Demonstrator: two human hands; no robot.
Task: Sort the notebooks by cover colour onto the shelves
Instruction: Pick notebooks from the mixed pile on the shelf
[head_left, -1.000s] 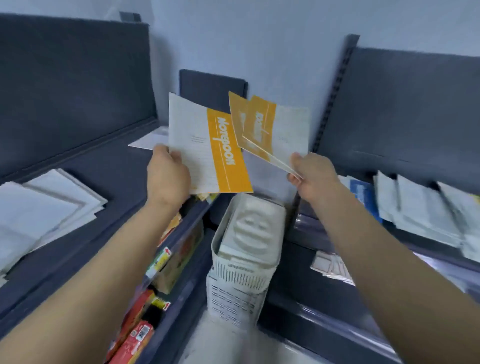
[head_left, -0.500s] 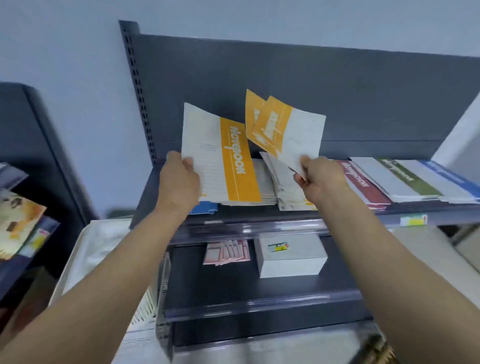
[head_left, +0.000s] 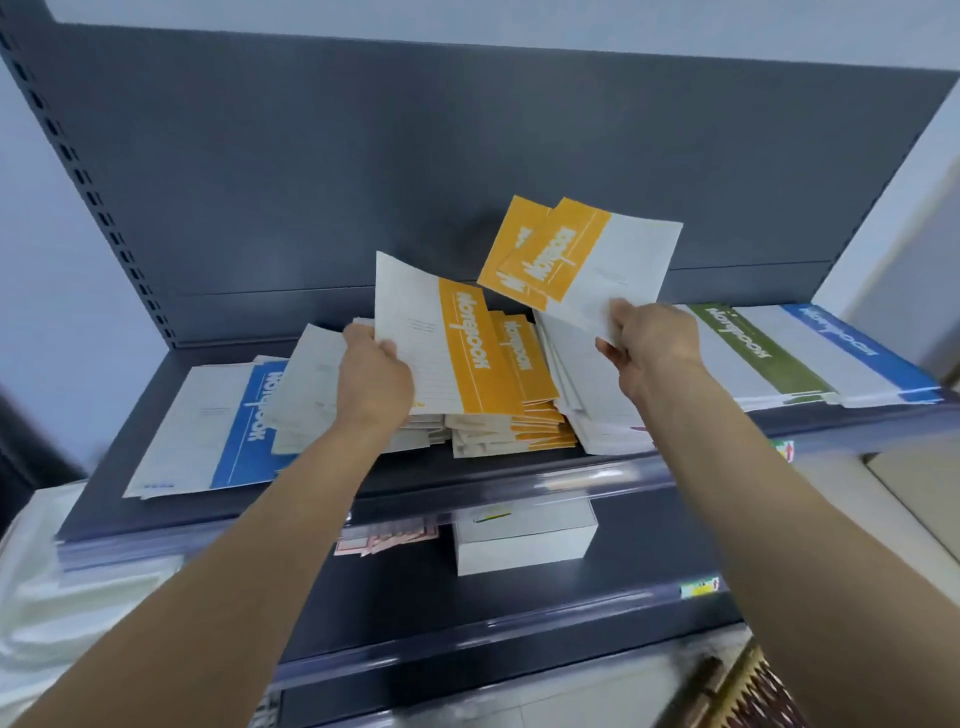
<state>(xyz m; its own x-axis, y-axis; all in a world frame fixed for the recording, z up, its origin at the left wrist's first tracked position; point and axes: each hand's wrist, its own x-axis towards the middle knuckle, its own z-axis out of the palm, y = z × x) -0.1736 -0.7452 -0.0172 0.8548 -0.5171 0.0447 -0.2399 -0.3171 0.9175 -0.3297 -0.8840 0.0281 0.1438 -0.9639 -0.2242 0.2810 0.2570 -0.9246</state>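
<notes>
Orange notebook (head_left: 447, 353) is pinched at its white edge by your L hand (head_left: 376, 384), just over the matching orange stack (head_left: 524, 415) on the shelf (head_left: 415, 483); R hand (head_left: 649, 343) pinches two more notebooks (head_left: 587, 260) (fanned, prob. so covers show).

White script reading "Notebook" runs sideways along the coloured band of the orange notebook (head_left: 441, 343) held in the left hand (head_left: 375, 382). The same word shows on the fanned orange pair (head_left: 582, 260) pinched in the right hand (head_left: 652, 345), on the orange stack (head_left: 524, 358) between the hands, on the blue notebook (head_left: 249, 415) left of the left hand, and on the green notebook (head_left: 748, 338) and far blue notebook (head_left: 841, 338) right of the right hand. The shelf-edge tag (head_left: 700, 590) beside the right forearm is too blurred to read.
</notes>
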